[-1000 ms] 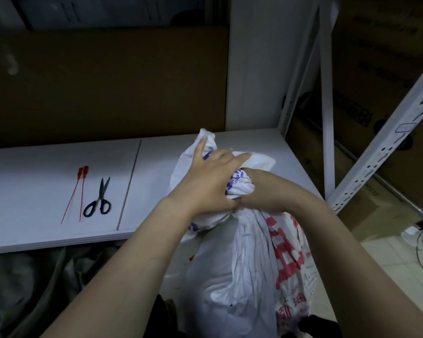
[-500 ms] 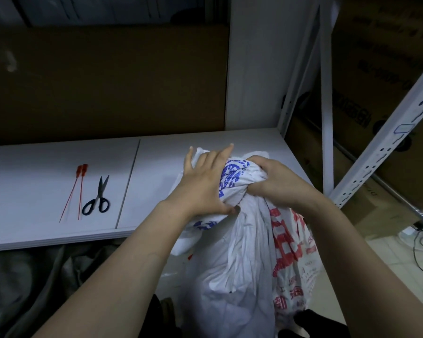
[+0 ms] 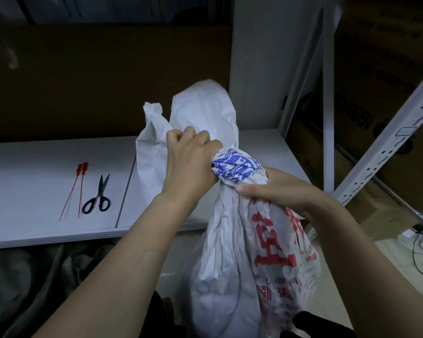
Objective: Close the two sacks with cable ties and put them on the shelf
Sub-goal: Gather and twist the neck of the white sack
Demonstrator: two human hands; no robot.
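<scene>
White shelf (image 3: 34,167) carries two red cable ties (image 3: 81,191) and scissors (image 3: 100,191); in front of it we grip the sack (image 3: 230,240) by its neck, left hand (image 3: 188,164) above right hand (image 3: 276,191), fingers (image 3: 195,135) clamped on it.

Dim room, cold bluish light, source not visible. White shelf (image 3: 47,167) at about waist level, deck made of two panels with a seam (image 3: 125,189) between them. Brown cardboard sheet (image 3: 95,81) stands behind it as a back wall; a white panel (image 3: 257,69) is just right of that. The rack frame is white slotted steel: one vertical upright (image 3: 328,106) and one upright (image 3: 376,164) that looks tilted through the wide lens. Printed cardboard boxes (image 3: 376,69) are stacked behind the frame at right. Pale floor (image 3: 388,264) at lower right, with a black plug (image 3: 421,226) and loose cables on it. Crumpled grey cloth (image 3: 22,289) lies below the shelf edge at left.
</scene>
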